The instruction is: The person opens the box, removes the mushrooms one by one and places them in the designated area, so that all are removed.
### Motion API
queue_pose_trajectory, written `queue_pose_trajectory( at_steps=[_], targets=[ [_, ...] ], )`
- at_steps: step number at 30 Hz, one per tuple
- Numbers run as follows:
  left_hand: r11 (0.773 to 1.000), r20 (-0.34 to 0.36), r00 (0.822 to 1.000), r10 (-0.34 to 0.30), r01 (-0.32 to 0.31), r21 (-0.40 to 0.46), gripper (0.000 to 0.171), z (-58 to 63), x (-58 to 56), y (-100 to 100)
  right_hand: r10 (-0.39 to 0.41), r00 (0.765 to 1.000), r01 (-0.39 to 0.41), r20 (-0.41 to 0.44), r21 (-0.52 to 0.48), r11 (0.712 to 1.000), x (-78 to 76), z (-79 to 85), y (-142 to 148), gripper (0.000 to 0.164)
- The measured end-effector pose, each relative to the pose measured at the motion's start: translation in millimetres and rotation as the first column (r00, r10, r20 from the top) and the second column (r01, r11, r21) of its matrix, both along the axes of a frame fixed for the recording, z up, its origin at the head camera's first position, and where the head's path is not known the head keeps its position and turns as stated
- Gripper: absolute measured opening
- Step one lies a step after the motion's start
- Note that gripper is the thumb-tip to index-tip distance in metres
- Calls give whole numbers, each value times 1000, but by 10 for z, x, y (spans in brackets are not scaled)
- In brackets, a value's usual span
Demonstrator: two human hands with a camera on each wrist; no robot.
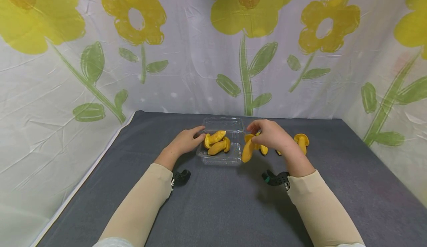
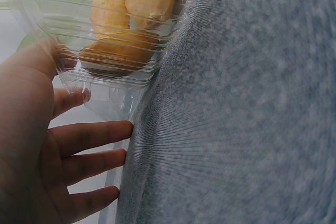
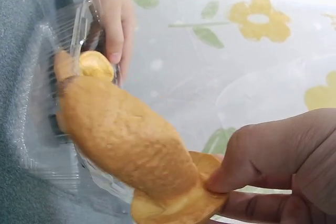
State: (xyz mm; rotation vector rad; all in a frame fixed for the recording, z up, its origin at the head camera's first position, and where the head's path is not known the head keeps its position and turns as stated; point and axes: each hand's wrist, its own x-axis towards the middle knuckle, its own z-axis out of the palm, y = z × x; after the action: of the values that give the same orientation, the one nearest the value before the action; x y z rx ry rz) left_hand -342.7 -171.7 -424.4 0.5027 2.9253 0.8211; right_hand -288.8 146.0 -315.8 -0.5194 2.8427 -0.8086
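A clear plastic clamshell box [image 1: 221, 161] stands on the table with its lid raised at the back. Several yellow mushrooms [image 1: 217, 147] lie inside it. At the box's left side, my left hand [image 1: 184, 141] pinches the rim between thumb and index finger, while its other fingers [image 2: 94, 132] extend straight towards the table. My right hand [image 1: 271, 134] holds another yellow mushroom [image 3: 126, 135] beside the box's right edge. Thumb and fingers pinch it by the cap, and its thick stem points towards the box in the right wrist view.
More yellow mushrooms lie right of the box, one [image 1: 301, 142] farthest right and others partly hidden by the right hand. A dark grey cloth [image 1: 217, 202] covers the table. Behind it hangs a white curtain [image 1: 186, 61] with printed yellow flowers.
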Motion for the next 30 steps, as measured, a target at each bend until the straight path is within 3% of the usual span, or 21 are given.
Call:
queue_pose_trajectory(
  at_steps=[18, 30],
  targets=[
    [1000, 1, 1000, 1, -1, 17, 59, 10, 27, 17, 118, 981, -129, 151, 63, 990, 0, 31, 141, 35],
    [1000, -13, 1000, -1, 1, 3, 59, 8, 13, 8, 74, 955, -123, 287, 155, 980, -55, -25, 197, 43]
  ],
)
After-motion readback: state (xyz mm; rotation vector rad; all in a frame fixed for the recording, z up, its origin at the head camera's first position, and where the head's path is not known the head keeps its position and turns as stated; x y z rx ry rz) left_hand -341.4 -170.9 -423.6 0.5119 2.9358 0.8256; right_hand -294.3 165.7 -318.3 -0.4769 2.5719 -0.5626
